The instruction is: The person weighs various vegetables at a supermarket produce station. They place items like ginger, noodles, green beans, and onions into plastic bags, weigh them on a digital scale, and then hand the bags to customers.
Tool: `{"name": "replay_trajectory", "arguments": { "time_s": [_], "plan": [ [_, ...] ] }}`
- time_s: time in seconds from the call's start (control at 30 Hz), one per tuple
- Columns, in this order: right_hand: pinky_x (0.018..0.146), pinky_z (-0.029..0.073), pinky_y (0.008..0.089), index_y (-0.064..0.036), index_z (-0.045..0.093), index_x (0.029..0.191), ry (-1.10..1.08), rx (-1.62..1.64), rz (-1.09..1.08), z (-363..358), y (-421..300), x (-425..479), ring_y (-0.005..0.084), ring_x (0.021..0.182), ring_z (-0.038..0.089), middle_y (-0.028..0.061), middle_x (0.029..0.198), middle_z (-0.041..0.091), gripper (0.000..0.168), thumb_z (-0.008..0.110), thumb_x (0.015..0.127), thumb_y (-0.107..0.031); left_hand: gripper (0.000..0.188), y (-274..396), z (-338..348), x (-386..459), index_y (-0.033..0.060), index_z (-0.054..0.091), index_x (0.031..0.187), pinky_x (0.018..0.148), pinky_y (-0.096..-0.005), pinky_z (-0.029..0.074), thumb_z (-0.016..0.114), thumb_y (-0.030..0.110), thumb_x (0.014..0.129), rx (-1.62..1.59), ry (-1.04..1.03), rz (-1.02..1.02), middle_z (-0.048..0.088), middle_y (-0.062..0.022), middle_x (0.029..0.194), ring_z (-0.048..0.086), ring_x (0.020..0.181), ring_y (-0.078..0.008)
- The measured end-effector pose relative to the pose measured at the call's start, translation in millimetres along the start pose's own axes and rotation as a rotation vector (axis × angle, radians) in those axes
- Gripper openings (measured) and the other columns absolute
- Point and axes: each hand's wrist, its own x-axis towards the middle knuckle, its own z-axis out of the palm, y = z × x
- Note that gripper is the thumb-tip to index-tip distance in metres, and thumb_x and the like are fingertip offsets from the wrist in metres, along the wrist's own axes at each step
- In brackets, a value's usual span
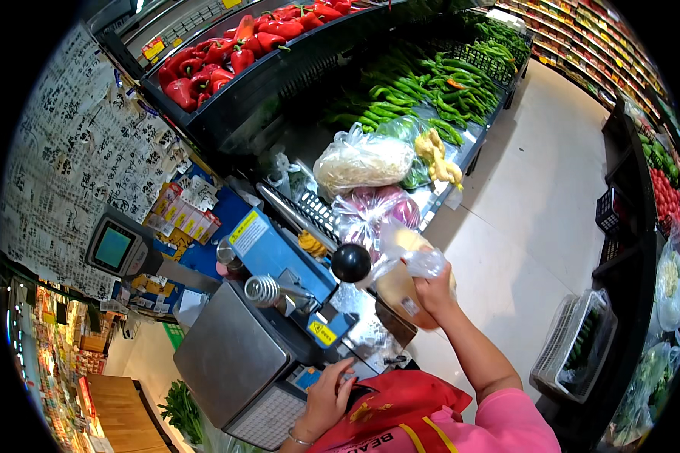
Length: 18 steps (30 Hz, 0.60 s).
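My right hand (pixel 435 289) grips the gathered neck of a clear plastic bag (pixel 422 263). In that bag is a large pale tan gourd (pixel 394 291), with a printed label on its side. My left hand (pixel 330 393) holds nothing; its fingers are bent and apart by the keypad (pixel 272 416) of a weighing scale. The scale's bare steel platform (pixel 235 354) lies to its left. Between the scale and the bagged gourd stands a blue bag-neck sealing machine (pixel 283 255) with a coil spring (pixel 262 290) and a black ball knob (pixel 351 263).
Bagged purple onions (pixel 374 212), bagged white bean sprouts (pixel 368 161) and ginger root (pixel 439 158) lie beyond the sealer. Farther off are green chili peppers (pixel 413 90) and red peppers (pixel 243 45). The scale's display (pixel 113 246) rises at left. A white basket (pixel 572 345) stands across the aisle.
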Motion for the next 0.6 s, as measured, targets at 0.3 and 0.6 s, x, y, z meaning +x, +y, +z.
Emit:
{"name": "replay_trajectory", "arguments": {
  "time_s": [0.3,0.6],
  "plan": [
    [0.055,0.044,0.0355,-0.006,0.063,0.081,-0.113,-0.034,-0.121,95,78,86,0.0287,0.064,0.055,0.0108,0.069,0.052,0.015,0.057,0.068,-0.001,0.033,1,8,11,-0.0005,0.049,0.111,0.058,-0.0239,0.043,0.055,-0.006,0.078,-0.058,0.178,-0.215,0.058,-0.009,0.087,0.053,0.061,-0.0127],
    [0.07,0.047,0.0324,-0.004,0.061,0.097,-0.935,0.194,0.142,96,107,125,0.0246,0.074,0.058,0.01,0.084,0.06,0.027,0.065,0.071,-0.012,0.017,-54,10,4,0.003,0.057,0.085,0.059,-0.0396,0.044,0.063,0.009,0.071,0.228,0.18,-0.337,0.057,-0.0156,0.072,0.055,0.067,-0.0353]
  ]
}}
